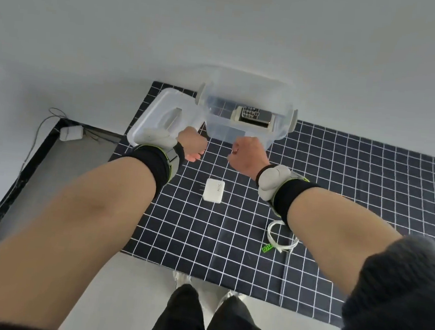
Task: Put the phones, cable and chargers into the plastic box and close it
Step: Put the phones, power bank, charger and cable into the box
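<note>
The clear plastic box [224, 135] stands open at the far side of the table, with a keypad phone [255, 116] lying inside it. Its translucent lid [160, 114] lies flat to the left of the box. My left hand [193, 142] and my right hand [248, 154] hover just in front of the box, fingers loosely curled downward, and nothing shows in either. A white charger [214, 190] lies on the cloth between my forearms. A coiled white cable [282, 239] with a green tag [267, 248] lies partly under my right forearm.
A black cloth with a white grid [354, 194] covers the table, whose near edge runs above my legs. A white adapter with wires [71, 133] sits on the floor at the left, by the wall.
</note>
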